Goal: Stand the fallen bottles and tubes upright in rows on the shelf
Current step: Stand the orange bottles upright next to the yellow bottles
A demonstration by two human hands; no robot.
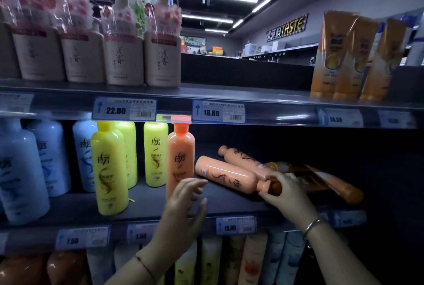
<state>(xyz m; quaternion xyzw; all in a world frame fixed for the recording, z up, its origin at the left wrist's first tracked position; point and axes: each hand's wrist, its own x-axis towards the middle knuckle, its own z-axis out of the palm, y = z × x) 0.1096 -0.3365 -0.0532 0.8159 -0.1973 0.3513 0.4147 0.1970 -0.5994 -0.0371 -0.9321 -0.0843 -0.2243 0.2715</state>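
Fallen bottle (227, 175) lies flat, cap rightward in right hand's (284, 195) grip; left hand (185, 202) wide.

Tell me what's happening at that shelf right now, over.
Left hand open, beside the standing orange bottle. Right hand grips the cap end of the near fallen bottle. Second fallen bottle and orange tubes lie close behind it.

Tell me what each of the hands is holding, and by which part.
The right hand grips the nearer fallen bottle by its cap end. The left hand is open, fingers relaxed, and holds nothing.
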